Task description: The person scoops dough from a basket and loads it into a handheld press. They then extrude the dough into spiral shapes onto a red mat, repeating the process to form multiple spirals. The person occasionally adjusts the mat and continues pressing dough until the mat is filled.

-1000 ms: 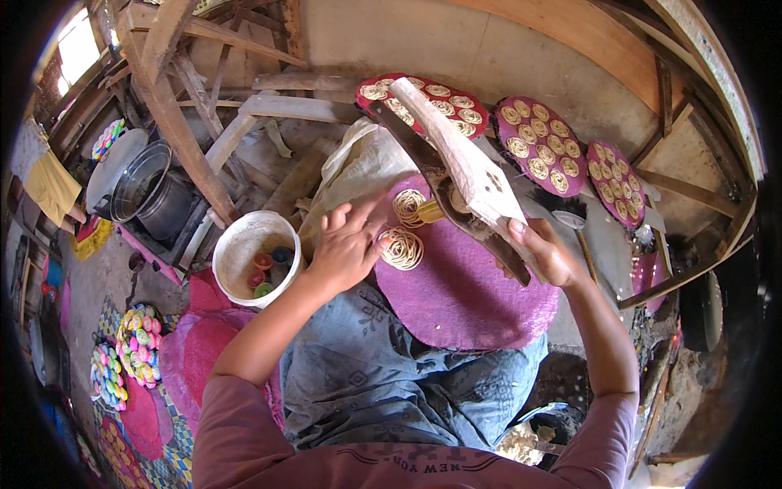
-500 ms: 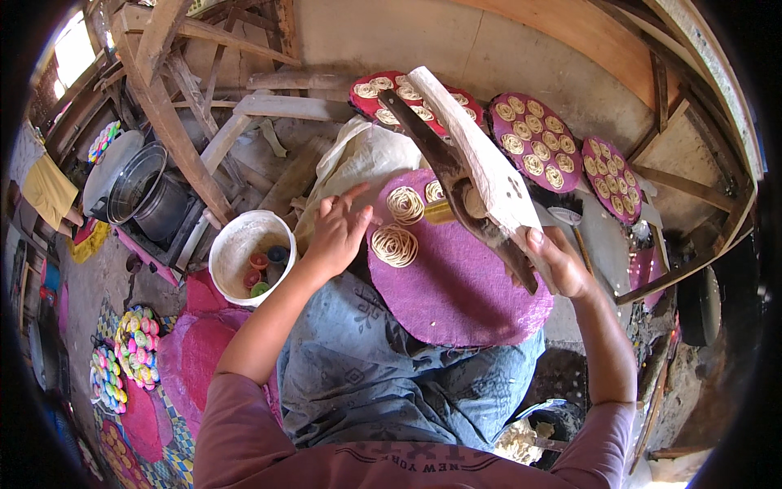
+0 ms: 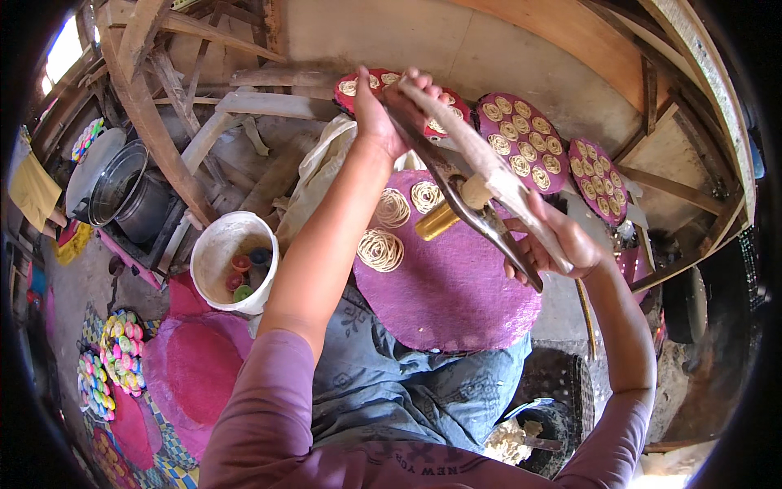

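Observation:
A wooden hand press (image 3: 494, 174), made of a pale upper bar and a dark lower bar, is held slantwise in the air. A brass cylinder (image 3: 437, 222) hangs from its middle. My left hand (image 3: 381, 118) is closed around the far end, and my right hand (image 3: 566, 236) grips the near end, fingers wrapped under the dark bar. Beneath the press, a round purple mat (image 3: 448, 301) lies across my lap. Three pale coils of noodle-like strands, one of them a nest-shaped coil (image 3: 380, 249), sit on its left side.
Round mats covered with coils, such as a purple mat (image 3: 486, 122), lean along the back wall. To my left stand a white bucket (image 3: 208, 273) with small coloured cups and a dark pot (image 3: 142, 200). A black bucket (image 3: 554, 420) is by my right leg.
My left hand has risen from beside the mat and taken hold of the press's far end. The press has tilted, bringing the brass cylinder into fuller view. My right hand keeps its hold.

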A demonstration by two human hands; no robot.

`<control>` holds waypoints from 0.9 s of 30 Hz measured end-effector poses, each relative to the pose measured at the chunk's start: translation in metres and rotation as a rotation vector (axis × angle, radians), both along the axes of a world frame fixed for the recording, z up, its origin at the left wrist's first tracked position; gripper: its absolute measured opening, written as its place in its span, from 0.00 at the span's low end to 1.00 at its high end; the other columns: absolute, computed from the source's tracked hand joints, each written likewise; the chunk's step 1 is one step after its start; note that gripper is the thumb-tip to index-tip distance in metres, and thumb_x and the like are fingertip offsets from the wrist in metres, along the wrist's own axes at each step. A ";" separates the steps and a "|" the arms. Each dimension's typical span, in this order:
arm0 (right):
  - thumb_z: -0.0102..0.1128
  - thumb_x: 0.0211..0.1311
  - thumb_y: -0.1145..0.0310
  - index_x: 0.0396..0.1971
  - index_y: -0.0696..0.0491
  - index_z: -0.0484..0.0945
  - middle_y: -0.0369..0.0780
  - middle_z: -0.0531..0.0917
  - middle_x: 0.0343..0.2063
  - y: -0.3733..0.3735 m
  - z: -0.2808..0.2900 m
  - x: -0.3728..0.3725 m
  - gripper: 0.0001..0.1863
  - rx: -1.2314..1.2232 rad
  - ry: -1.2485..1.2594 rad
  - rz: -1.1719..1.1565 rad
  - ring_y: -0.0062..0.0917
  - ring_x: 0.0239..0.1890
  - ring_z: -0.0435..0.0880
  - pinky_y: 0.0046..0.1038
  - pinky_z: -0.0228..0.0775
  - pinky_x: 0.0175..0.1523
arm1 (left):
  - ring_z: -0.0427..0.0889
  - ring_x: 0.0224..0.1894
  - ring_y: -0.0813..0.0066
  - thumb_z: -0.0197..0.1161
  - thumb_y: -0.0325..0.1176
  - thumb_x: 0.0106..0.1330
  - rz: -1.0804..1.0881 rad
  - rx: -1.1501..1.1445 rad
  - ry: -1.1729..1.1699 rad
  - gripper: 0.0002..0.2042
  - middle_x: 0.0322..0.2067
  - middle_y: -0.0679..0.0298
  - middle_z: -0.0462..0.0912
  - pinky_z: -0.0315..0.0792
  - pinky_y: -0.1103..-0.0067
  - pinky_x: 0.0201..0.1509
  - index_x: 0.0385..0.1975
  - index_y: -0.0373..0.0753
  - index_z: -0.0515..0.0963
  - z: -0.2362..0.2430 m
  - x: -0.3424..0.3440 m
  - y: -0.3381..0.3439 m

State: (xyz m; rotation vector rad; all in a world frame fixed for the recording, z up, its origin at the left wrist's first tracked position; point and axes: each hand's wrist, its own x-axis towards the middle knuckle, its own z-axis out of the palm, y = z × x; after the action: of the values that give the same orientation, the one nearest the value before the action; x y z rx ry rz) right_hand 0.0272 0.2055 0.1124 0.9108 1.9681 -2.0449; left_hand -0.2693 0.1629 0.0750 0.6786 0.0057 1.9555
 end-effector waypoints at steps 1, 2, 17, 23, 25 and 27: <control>0.31 0.62 0.26 0.54 0.58 0.65 0.49 0.80 0.26 0.002 -0.001 -0.002 0.46 0.101 -0.015 0.026 0.31 0.24 0.82 0.27 0.75 0.27 | 0.69 0.34 0.64 0.25 0.63 0.68 -0.034 -0.007 -0.060 0.32 0.27 0.62 0.68 0.67 0.65 0.47 0.30 0.40 0.67 -0.016 0.000 0.008; 0.31 0.61 0.26 0.53 0.59 0.66 0.49 0.80 0.26 0.003 -0.003 -0.005 0.46 0.150 -0.072 0.010 0.30 0.24 0.82 0.28 0.75 0.28 | 0.69 0.33 0.64 0.25 0.62 0.69 -0.011 -0.032 -0.114 0.30 0.26 0.62 0.68 0.68 0.65 0.46 0.30 0.40 0.66 -0.032 0.000 0.015; 0.32 0.66 0.31 0.45 0.53 0.77 0.39 0.78 0.18 -0.010 0.022 -0.019 0.39 0.463 -0.279 0.002 0.22 0.18 0.79 0.22 0.71 0.22 | 0.69 0.25 0.73 0.28 0.61 0.70 0.093 -0.089 -0.253 0.28 0.20 0.69 0.68 0.67 0.70 0.39 0.24 0.45 0.66 -0.042 0.001 0.008; 0.34 0.63 0.29 0.32 0.61 0.78 0.40 0.78 0.17 -0.015 0.008 -0.027 0.44 0.543 -0.138 0.008 0.23 0.17 0.79 0.25 0.71 0.22 | 0.66 0.23 0.69 0.25 0.67 0.67 0.006 -0.057 -0.231 0.32 0.18 0.67 0.67 0.66 0.68 0.37 0.21 0.45 0.65 -0.023 -0.023 0.002; 0.37 0.61 0.27 0.28 0.61 0.79 0.41 0.78 0.16 -0.017 0.005 -0.020 0.45 0.467 -0.111 0.013 0.24 0.18 0.80 0.26 0.71 0.23 | 0.66 0.23 0.70 0.26 0.65 0.67 0.069 -0.164 -0.232 0.30 0.18 0.68 0.66 0.66 0.68 0.37 0.21 0.45 0.64 -0.027 -0.022 -0.005; 0.39 0.61 0.28 0.29 0.62 0.79 0.41 0.77 0.15 -0.017 0.005 -0.012 0.44 0.437 -0.162 -0.003 0.24 0.17 0.79 0.26 0.71 0.22 | 0.66 0.23 0.70 0.26 0.63 0.67 0.066 -0.176 -0.244 0.29 0.17 0.68 0.66 0.66 0.69 0.37 0.21 0.46 0.64 -0.035 -0.011 -0.005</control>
State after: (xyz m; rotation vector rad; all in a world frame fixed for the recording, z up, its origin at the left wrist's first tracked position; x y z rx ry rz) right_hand 0.0151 0.1889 0.1178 1.1162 2.3598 -1.5058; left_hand -0.2802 0.1574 0.0401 0.3263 0.0496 2.0613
